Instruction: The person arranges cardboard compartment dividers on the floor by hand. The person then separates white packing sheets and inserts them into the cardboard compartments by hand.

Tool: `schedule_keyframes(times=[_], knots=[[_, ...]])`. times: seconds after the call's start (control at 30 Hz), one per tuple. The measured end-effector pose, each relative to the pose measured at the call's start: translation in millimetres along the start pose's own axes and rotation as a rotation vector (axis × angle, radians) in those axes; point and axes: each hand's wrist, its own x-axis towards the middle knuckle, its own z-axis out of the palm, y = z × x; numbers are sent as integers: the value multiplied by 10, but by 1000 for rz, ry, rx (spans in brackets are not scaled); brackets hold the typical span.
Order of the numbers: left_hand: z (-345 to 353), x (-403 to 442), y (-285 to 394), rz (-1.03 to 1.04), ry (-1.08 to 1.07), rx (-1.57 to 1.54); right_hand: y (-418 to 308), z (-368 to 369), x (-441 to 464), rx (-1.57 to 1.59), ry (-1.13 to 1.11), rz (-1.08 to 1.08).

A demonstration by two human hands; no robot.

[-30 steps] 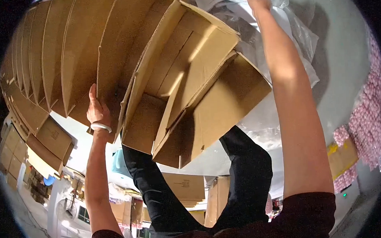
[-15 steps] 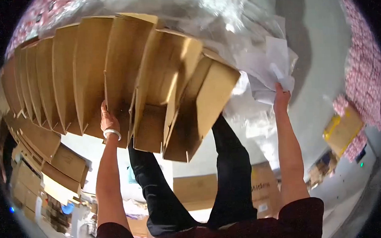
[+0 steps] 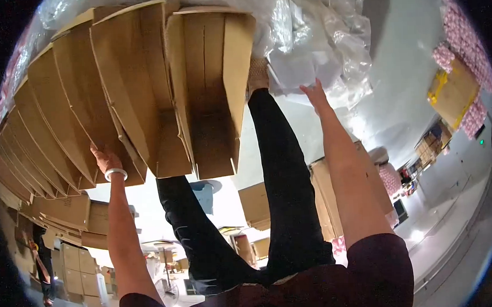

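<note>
The left hand (image 3: 106, 161) touches open brown cardboard boxes (image 3: 135, 65), its grip I cannot tell; the right hand (image 3: 316, 98) opens wide by white paper sheets (image 3: 292, 69).

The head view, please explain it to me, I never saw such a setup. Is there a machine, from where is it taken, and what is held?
No machine: these are a person's bare hands. The camera sits on the person's head and looks forward and down, so the legs show between the arms. The left hand, with a white bracelet, touches the long row of folded cardboard; how firm its grip is, I cannot tell. The right hand is open at the white sheets, beside clear plastic on the floor.
</note>
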Motion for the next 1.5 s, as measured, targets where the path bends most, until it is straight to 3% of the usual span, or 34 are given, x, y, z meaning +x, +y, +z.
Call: schedule_keyframes(times=[0.03, 0.17, 0.23, 0.37, 0.43, 0.57, 0.63, 0.73, 0.87, 0.93, 0.97, 1.03, 1.07, 1.13, 1.17, 1.3, 1.4, 1.47, 1.5], knots=[[42, 107, -142, 26, 83, 0, -36, 60, -1, -16, 24, -41], [-150, 118, 79, -28, 70, -41, -49, 172, 81, -184, 190, -74], [-179, 118, 95, -36, 23, -142, -153, 139, 106, -287, 377, -137], [-140, 243, -21, 4, 38, -157, -347, 91, 197, -320, 284, -125], [-206, 162, 176, 76, 67, -67, -427, 152, 224, -501, 287, 80], [-273, -46, 531, 60, 22, -132, -507, 205, 229, -430, 337, 141], [-177, 14, 378, 81, 71, -36, -611, 213, 246, -717, 516, 301], [-202, 53, 311, 103, 77, 33, -595, -7, 322, -687, 512, 176], [-304, -107, 554, 304, 119, 12, -533, -211, 372, -711, 440, 25], [-258, -95, 647, 228, 92, -19, -448, -190, 386, -676, 272, -81], [-197, -49, 601, 228, 92, -30, -367, -147, 427, -696, 273, -231], [-80, 53, 510, 56, -5, -210, -315, -9, 388, -653, 267, -223], [-51, 64, 543, -1, -37, -272, -312, 39, 302, -726, 263, -391], [44, 26, 698, 35, -55, 33, -437, 32, -8, -473, 187, -459], [22, -51, 976, -63, -71, -30, -442, 78, -124, -480, 238, -536], [863, 293, 727, 27, -277, -438, -456, 12, -456, -177, 328, -398], [1334, 423, 1104, 895, -78, 1475, -360, -181, -786, 138, 402, -345], [761, -152, 1727, 253, -199, -91, -688, -190, -1308, 134, 470, -278], [474, -342, 1976, 279, -195, 95, -798, -90, -1528, 121, 536, -222]])
